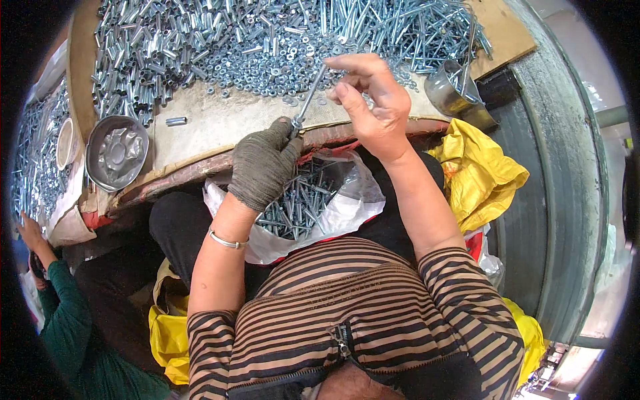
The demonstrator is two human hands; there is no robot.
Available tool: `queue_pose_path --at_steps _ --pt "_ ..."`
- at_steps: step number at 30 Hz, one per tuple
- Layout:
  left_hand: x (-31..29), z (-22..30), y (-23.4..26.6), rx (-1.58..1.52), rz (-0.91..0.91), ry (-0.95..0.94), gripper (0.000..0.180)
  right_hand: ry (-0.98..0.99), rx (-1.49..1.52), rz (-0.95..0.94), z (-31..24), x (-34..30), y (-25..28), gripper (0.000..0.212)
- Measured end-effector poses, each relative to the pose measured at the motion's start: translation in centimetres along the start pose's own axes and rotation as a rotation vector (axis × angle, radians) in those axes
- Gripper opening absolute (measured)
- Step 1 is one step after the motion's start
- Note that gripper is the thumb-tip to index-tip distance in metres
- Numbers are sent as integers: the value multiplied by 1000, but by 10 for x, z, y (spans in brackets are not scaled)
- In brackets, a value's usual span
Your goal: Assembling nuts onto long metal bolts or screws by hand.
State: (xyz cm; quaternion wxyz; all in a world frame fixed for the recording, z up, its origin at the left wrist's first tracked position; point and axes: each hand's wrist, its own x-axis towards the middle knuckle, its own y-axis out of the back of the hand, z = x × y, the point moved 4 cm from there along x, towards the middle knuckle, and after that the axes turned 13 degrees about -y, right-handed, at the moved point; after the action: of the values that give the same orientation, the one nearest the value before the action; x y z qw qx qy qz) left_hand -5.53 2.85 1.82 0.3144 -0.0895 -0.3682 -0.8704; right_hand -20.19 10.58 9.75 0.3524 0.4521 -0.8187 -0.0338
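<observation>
My left hand (261, 167), in a dark knit glove, pinches a long metal bolt (311, 95) near its lower end. Nut-like or washer-like pieces sit on the bolt just above the glove, and the shank slants up to the right. My bare right hand (380, 100) is raised on the far side, thumb and fingers apart. Its index fingertip is at or very near the bolt's upper end; contact is hard to tell. Under both hands, an open white plastic bag (340, 217) in my lap holds many bolts with sleeves (298, 207).
Metal sleeves (143, 50), nuts and washers (267, 73) and long bolts (407, 27) lie heaped on the table (207, 130). A metal bowl (117, 153) stands left, a metal cup (450, 93) right. Yellow sacks (477, 170) lie nearby. Another person's green sleeve (70, 313) shows lower left.
</observation>
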Motion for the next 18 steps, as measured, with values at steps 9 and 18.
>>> queue_pose_path --at_steps 9,18 --pt "-2 15 2 -376 -96 56 20 -663 440 -349 18 -22 -4 22" --pt "-3 18 1 -95 158 -75 21 -488 464 -292 29 -15 -77 37"
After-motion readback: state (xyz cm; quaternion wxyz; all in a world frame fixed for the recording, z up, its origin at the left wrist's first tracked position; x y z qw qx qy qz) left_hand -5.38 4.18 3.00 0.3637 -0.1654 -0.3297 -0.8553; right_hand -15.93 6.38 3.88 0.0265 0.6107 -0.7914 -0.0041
